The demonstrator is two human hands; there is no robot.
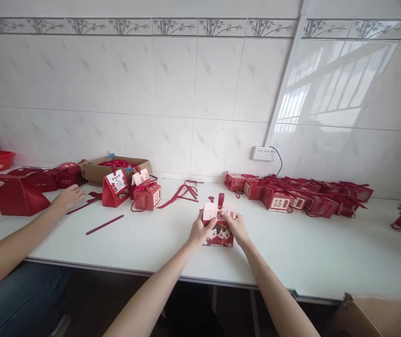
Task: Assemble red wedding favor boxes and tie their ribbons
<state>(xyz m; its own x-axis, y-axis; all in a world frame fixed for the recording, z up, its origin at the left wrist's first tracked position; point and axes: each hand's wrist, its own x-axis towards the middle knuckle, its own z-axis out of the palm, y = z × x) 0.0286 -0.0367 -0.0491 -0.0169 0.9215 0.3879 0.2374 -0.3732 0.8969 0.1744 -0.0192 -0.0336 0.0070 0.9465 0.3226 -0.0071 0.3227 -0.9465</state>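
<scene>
The left hand (198, 231) is curled against the left side of a small red gift box (220, 236), with the thumb on its pink top. The right hand (236, 226) pinches that top from the other side, so the box is gripped between the two. It stands near the middle of the counter (292, 252), closer to the front edge than to the wall. A ribbon loop (220, 200) sticks up between the thumbs. An uneven squeeze could crease the thin card flaps or trap the loop crooked. Loose ribbon strips (104, 224) lie well to the left. A row of red boxes (302, 199) lines the back edge on the right, where a wide sweep of the arm might topple some.
</scene>
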